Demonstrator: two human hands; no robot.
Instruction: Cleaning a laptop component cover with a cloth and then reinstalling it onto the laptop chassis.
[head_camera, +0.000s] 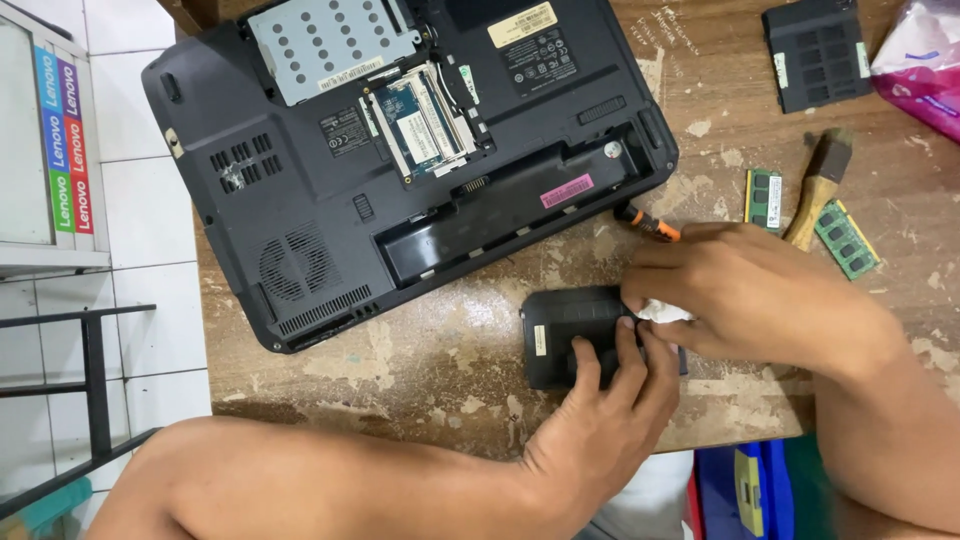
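**Hands on black cover, laptop open behind**

Left hand (600, 400) presses flat on the cover (565, 330) near the table (420, 370) edge. Right hand (740, 295) pinches a white cloth (662, 312) against it. Farther right: brush (820, 185), RAM sticks (845, 238). Far left: laptop (400, 150), underside up.

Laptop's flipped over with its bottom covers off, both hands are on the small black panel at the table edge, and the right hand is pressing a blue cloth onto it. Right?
Not quite: the cloth is white, not blue, as the head view shows. The rest holds: the laptop lies upside down with its bays open, and the left hand and right hand both rest on the small black panel near the table edge.
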